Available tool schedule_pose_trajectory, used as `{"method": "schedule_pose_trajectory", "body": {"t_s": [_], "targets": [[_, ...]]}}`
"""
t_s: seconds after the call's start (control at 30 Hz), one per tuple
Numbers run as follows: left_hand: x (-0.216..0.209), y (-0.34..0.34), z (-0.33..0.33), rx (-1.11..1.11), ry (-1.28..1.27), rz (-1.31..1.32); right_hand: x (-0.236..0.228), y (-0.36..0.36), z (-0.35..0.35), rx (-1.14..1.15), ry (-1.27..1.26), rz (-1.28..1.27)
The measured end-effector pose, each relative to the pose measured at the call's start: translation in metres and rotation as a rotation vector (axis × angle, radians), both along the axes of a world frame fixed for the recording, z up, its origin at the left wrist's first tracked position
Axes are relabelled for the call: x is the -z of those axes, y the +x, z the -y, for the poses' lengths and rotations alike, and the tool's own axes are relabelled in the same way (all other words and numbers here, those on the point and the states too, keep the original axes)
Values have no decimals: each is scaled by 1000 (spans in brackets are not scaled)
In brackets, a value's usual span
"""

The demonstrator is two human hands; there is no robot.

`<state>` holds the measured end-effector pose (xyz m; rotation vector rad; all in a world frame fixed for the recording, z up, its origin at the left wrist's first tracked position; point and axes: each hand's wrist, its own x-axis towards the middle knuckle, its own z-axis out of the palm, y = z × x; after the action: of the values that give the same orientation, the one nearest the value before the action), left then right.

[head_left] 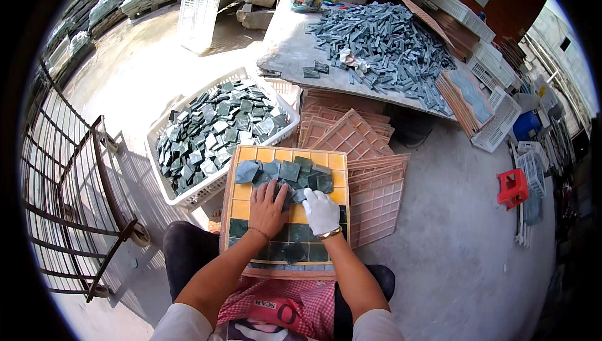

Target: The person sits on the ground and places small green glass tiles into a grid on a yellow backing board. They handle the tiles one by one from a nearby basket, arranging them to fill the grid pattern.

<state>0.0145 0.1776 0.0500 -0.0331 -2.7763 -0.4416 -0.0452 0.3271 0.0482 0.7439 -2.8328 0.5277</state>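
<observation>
On my lap lies a square grid tray [339, 178] with yellow-bottomed cells. Dark green stone tiles [300, 232] fill cells in its nearer rows, and one tile [293, 252] lies askew over them. Loose tiles [290, 171] are heaped across the tray's far half. My bare left hand [268, 208] rests on the near side of that heap, fingers stretched out over tiles. Just right of it, my right hand [322, 212], in a white glove, has its fingers closed at a greyish tile [300, 195]; the fingertips partly hide the grip.
A white plastic basket [162, 181] full of tiles stands left of the tray. Beyond, a table [282, 52] bears a pile of narrow stone strips [389, 40]. Stacked grid trays [379, 200] lean at the right. A metal rack [69, 209] stands left, a red stool [513, 188] right.
</observation>
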Motion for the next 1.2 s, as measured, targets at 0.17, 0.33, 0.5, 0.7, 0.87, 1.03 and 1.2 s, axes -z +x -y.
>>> {"method": "schedule_pose_trajectory", "body": {"t_s": [0.17,0.33,0.5,0.7,0.87,1.03,1.2], "targets": [[4,-3,21,45,80,-43,1,-12,-22,-21,-436,35],[7,4,24,55,82,-94,-25,-15,-28,145,-603,801],[10,5,23,23,95,-129,-9,-16,-28,-32,-497,673],[0,15,25,-5,240,-127,-4,-12,-22,-186,-324,513],[-2,32,17,19,307,-140,-2,-13,-24,-189,-398,495],[10,46,6,99,294,-154,-4,-8,-19,-268,-256,371],[14,49,0,152,261,-148,-3,-1,-21,-367,-187,323]]}}
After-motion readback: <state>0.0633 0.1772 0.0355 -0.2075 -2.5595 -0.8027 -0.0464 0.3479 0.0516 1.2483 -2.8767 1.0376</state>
